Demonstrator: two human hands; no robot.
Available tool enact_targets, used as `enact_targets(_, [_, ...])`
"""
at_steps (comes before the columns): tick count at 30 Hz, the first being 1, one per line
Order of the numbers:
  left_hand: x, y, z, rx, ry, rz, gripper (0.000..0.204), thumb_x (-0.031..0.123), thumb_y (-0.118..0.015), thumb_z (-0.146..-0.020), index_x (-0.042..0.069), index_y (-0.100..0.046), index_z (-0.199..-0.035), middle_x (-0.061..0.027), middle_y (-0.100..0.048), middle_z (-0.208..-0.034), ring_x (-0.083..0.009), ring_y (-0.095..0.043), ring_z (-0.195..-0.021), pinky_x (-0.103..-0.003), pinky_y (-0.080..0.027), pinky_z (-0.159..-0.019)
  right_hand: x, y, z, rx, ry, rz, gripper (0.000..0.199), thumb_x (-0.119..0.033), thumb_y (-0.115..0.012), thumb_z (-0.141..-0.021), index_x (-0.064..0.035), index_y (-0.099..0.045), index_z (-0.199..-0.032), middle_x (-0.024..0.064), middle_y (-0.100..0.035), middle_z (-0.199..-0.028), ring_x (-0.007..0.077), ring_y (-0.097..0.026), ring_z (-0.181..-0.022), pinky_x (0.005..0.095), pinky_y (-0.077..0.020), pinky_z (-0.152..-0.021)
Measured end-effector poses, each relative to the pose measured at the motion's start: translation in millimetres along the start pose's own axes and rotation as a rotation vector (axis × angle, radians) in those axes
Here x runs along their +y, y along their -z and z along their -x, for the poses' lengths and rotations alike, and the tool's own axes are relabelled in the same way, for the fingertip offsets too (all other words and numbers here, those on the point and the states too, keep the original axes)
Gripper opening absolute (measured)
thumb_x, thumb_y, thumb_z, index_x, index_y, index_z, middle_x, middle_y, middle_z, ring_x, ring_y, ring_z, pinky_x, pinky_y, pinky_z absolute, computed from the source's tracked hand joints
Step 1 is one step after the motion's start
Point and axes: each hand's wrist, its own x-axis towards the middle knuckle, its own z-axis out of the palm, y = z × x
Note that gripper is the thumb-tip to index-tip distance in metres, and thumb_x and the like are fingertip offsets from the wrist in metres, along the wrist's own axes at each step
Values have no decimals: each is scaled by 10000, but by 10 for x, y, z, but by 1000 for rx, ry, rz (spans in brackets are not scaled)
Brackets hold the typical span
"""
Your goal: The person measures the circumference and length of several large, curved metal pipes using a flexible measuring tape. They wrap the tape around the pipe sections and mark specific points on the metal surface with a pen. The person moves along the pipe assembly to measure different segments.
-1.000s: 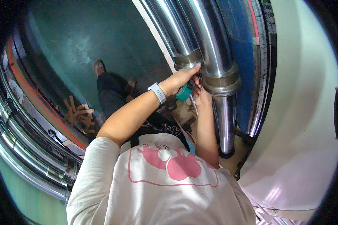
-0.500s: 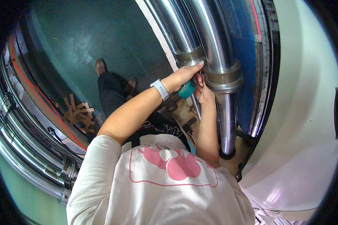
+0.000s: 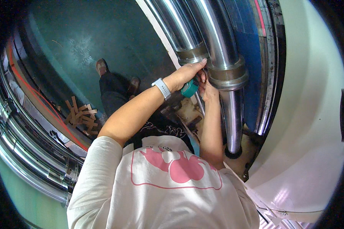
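Observation:
Both my hands meet beside two shiny metal cylinders (image 3: 214,34) with brownish collars. My left hand (image 3: 187,74), with a pale watch on its wrist, is closed, its thumb stretched along the gap between the collars. Under its palm is a teal, rounded thing (image 3: 190,88), like a roll of tape; my left fingers appear to curl round it but are mostly hidden. Close against it on the right, my right hand (image 3: 209,91) has its fingers bent upward and closed. What they pinch, if anything, is hidden. The nearer collar (image 3: 227,74) is just right of my right fingers.
A thinner metal rod (image 3: 233,122) runs down from the nearer collar. On the left lie a pile of wood pieces (image 3: 82,114), a red hose (image 3: 46,101) and several more metal cylinders (image 3: 30,152). A large pale curved panel (image 3: 305,114) fills the right.
Both hands have shifted very slightly up and left, still together beside the collars. The teal thing has moved a little with them; the grip looks the same.

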Motion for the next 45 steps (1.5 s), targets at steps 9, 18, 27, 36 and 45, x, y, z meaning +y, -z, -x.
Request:
enact_targets(9, [7, -8, -4, 33, -100, -116, 544, 510, -396, -874, 49, -524, -615, -65, -536, -594, -178, -552, -532, -287, -478, -528, -55, -161, 82, 160, 32, 121, 286, -354, -480, -872, -170, -478, -653, -44, -505, -607, 54, -409, -457, 184, -226, -359])
enact_targets(18, [-20, 48, -49, -26, -65, -95, 558, 489, -348, -898, 35, -576, -666, -73, -569, -637, -173, -553, -618, -287, -465, -607, -70, -317, 99, 278, 64, 97, 261, -355, -481, -877, -184, -493, -680, -93, -422, -573, 17, -315, -413, 167, -200, -352])
enact_targets(27, [-2, 91, -60, -109, -46, -46, 566, 492, -347, -897, 30, -583, -671, -79, -591, -690, -181, -562, -641, -292, -471, -632, -19, -93, -6, 98, 122, 105, 148, -278, -478, -884, -162, -502, -797, -82, -437, -615, 13, -341, -438, 157, -218, -359])
enact_targets(36, [41, 87, -28, -82, -63, 55, 554, 490, -350, -897, 23, -593, -727, -73, -601, -692, -173, -558, -670, -287, -462, -671, 78, 170, 34, -9, -26, -12, 188, -260, -511, -872, -115, -548, -987, -27, -520, -869, 4, -378, -533, 151, -237, -402])
enact_targets(45, [27, 109, -36, -89, -93, -5, 518, 464, -347, -908, 11, -585, -831, -73, -608, -707, -160, -551, -696, -282, -428, -738, 140, 186, -13, 149, 30, 124, 175, -209, -557, -855, -102, -546, -993, -60, -463, -678, 9, -323, -449, 149, -218, -360])
